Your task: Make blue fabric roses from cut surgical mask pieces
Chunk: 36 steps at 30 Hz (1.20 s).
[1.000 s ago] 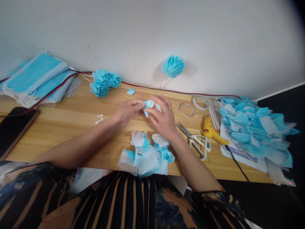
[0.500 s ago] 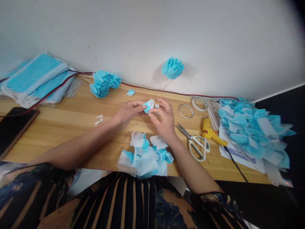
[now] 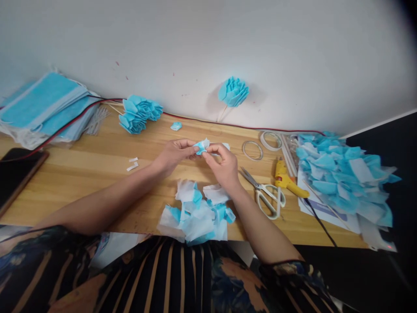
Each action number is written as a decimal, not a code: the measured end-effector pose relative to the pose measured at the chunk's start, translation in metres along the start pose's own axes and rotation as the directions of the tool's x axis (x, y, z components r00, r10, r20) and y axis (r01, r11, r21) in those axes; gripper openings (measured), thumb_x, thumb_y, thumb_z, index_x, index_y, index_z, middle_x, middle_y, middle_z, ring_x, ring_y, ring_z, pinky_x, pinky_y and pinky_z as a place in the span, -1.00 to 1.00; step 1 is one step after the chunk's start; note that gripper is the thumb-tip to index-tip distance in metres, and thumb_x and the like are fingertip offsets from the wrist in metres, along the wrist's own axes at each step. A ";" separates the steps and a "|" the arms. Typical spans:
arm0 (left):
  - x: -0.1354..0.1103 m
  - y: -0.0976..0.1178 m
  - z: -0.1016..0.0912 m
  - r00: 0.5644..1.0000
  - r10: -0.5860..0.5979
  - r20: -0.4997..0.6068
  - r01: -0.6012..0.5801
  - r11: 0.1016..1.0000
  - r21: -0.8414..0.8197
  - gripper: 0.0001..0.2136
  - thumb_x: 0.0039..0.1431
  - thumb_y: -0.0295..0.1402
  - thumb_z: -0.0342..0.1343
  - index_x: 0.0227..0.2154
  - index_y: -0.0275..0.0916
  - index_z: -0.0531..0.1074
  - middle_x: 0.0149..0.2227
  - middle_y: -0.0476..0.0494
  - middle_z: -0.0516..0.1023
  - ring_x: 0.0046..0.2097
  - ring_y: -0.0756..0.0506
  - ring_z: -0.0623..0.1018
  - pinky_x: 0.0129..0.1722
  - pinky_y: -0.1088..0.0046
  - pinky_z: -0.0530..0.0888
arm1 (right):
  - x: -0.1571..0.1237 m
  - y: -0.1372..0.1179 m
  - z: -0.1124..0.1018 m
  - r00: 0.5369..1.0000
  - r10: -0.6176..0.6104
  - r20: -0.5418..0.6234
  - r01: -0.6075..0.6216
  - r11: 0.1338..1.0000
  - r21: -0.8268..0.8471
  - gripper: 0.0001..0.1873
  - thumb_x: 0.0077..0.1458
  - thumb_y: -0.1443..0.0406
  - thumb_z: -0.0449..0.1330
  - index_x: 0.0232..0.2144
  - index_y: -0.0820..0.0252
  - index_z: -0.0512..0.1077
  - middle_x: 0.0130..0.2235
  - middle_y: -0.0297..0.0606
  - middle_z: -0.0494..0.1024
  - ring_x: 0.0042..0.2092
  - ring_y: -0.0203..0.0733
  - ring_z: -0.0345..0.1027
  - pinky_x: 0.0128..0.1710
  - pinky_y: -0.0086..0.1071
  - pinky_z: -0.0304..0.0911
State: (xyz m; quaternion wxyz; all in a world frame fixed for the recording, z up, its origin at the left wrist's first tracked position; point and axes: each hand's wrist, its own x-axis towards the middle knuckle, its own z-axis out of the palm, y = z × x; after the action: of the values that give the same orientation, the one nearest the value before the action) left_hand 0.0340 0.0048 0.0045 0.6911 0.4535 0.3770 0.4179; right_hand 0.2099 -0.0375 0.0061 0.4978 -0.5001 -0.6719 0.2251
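A small blue-and-white piece of mask fabric [image 3: 202, 146] is pinched between my two hands above the middle of the table. My left hand [image 3: 177, 154] grips its left side with thumb and fingers. At its right edge, my right hand [image 3: 223, 163] has thumb and forefinger closed on the fabric. Behind the right fingers lies a white piece [image 3: 224, 147], partly hidden. Below my hands, a loose heap of blue-and-white fabric pieces [image 3: 198, 217] lies at the table's front edge. A small folded blue piece [image 3: 176, 126] rests farther back.
Scissors [image 3: 263, 191], a yellow glue gun [image 3: 288, 178] and tape rolls [image 3: 252, 150] lie right, beside a large fabric pile [image 3: 345, 178]. Blue fabric flowers [image 3: 138, 114] and stacked masks [image 3: 42, 104] are left, with a phone [image 3: 21, 171]. Another flower [image 3: 233, 92] leans on the wall.
My right thumb and forefinger have closed onto the fabric's right edge; before, the forefinger was raised and apart. The whole view has shifted slightly.
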 end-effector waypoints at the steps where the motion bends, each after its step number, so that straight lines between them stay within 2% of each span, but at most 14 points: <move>1: 0.000 0.000 0.000 1.000 0.000 0.004 0.000 1.000 0.003 -0.64 -0.16 -0.11 0.49 -0.39 -0.29 0.64 -0.39 -0.08 0.64 -0.35 -0.01 0.55 -0.21 0.40 0.48 | 0.000 0.000 0.000 1.000 0.027 0.009 -0.027 0.999 0.019 -0.92 0.17 0.25 0.26 -0.37 0.09 0.46 -0.29 -0.33 0.62 -0.20 -0.19 0.51 -0.09 -0.28 0.39; 5: 0.001 -0.002 -0.001 1.000 0.001 0.031 -0.001 1.000 0.005 -0.64 -0.13 -0.11 0.48 -0.38 -0.29 0.63 -0.39 -0.10 0.64 -0.33 -0.03 0.57 -0.19 0.38 0.48 | -0.001 0.004 0.003 0.993 0.117 -0.001 -0.117 0.988 0.099 -0.90 0.12 0.24 0.28 -0.32 0.08 0.43 -0.35 -0.39 0.56 -0.29 -0.25 0.46 -0.16 -0.32 0.39; 10: 0.002 -0.004 -0.001 0.996 -0.013 0.085 0.013 1.000 0.001 -0.63 -0.10 -0.10 0.46 -0.31 -0.28 0.63 -0.35 -0.10 0.65 -0.33 -0.03 0.57 -0.18 0.38 0.48 | -0.001 0.012 0.005 0.979 0.205 0.019 -0.204 0.957 0.206 -0.45 0.08 0.26 0.30 0.13 0.02 0.32 -0.40 -0.46 0.50 -0.31 -0.25 0.44 -0.17 -0.29 0.41; 12: 0.002 -0.004 -0.001 0.992 -0.025 0.124 0.023 1.000 0.013 -0.63 -0.07 -0.09 0.45 -0.30 -0.27 0.62 -0.36 -0.09 0.64 -0.32 -0.02 0.57 -0.17 0.38 0.48 | -0.001 0.013 0.006 0.976 0.213 0.043 -0.218 0.952 0.216 -0.42 0.09 0.25 0.28 0.17 0.01 0.31 -0.39 -0.45 0.49 -0.31 -0.24 0.44 -0.18 -0.28 0.42; 15: 0.002 -0.005 -0.002 0.986 -0.042 0.161 0.035 0.998 0.046 -0.64 -0.07 -0.09 0.45 -0.35 -0.29 0.59 -0.39 -0.07 0.62 -0.33 -0.01 0.55 -0.20 0.41 0.45 | -0.003 0.013 0.006 0.978 0.199 0.058 -0.207 0.956 0.209 -0.45 0.11 0.23 0.26 0.16 0.02 0.35 -0.36 -0.42 0.51 -0.30 -0.23 0.45 -0.15 -0.26 0.43; 18: 0.001 -0.005 -0.002 0.988 -0.035 0.148 0.027 0.998 0.054 -0.64 -0.07 -0.09 0.45 -0.40 -0.30 0.56 -0.40 -0.07 0.61 -0.35 0.00 0.53 -0.21 0.42 0.44 | -0.003 0.012 0.005 0.980 0.184 0.077 -0.196 0.957 0.212 -0.52 0.14 0.20 0.25 0.12 0.06 0.40 -0.33 -0.39 0.55 -0.26 -0.23 0.48 -0.12 -0.27 0.43; 22: 0.001 -0.003 -0.002 0.992 -0.051 0.112 0.045 0.997 0.058 -0.66 -0.08 -0.12 0.45 -0.42 -0.30 0.55 -0.42 -0.08 0.61 -0.36 -0.01 0.54 -0.21 0.40 0.46 | -0.002 0.009 0.001 0.981 0.176 0.084 -0.190 0.959 0.212 -0.63 0.18 0.15 0.25 0.01 0.10 0.48 -0.23 -0.33 0.61 -0.18 -0.22 0.52 -0.04 -0.26 0.43; 27: 0.002 -0.002 -0.001 0.987 -0.096 0.129 0.081 0.990 0.116 -0.69 -0.08 -0.16 0.44 -0.44 -0.28 0.53 -0.47 -0.05 0.59 -0.42 0.01 0.51 -0.28 0.43 0.45 | 0.000 0.007 -0.003 0.981 0.186 0.056 -0.193 0.965 0.180 -0.73 0.12 0.15 0.30 -0.15 0.10 0.53 -0.18 -0.30 0.64 -0.12 -0.19 0.53 -0.03 -0.25 0.44; 32: 0.001 -0.002 -0.001 0.985 -0.107 0.137 0.085 0.985 0.153 -0.74 -0.05 -0.20 0.41 -0.44 -0.28 0.54 -0.46 -0.06 0.60 -0.42 0.02 0.51 -0.31 0.45 0.44 | 0.001 0.005 -0.004 0.992 0.127 0.012 -0.128 0.981 0.145 -0.87 0.14 0.21 0.28 -0.26 0.10 0.53 -0.26 -0.32 0.63 -0.20 -0.21 0.52 -0.09 -0.28 0.45; 36: 0.001 -0.002 -0.002 0.983 -0.110 0.146 0.088 0.985 0.147 -0.76 -0.04 -0.22 0.39 -0.44 -0.29 0.54 -0.46 -0.07 0.60 -0.41 0.01 0.51 -0.29 0.44 0.44 | 0.001 0.003 -0.008 1.000 0.023 -0.003 -0.023 1.000 0.016 -0.93 0.16 0.28 0.23 -0.29 0.09 0.52 -0.27 -0.31 0.63 -0.21 -0.20 0.51 -0.12 -0.27 0.45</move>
State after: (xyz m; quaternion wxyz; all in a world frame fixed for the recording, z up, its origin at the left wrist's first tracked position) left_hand 0.0330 0.0059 0.0020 0.7045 0.5124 0.3730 0.3193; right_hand 0.2183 -0.0366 0.0075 0.5002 -0.5042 -0.6634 0.2356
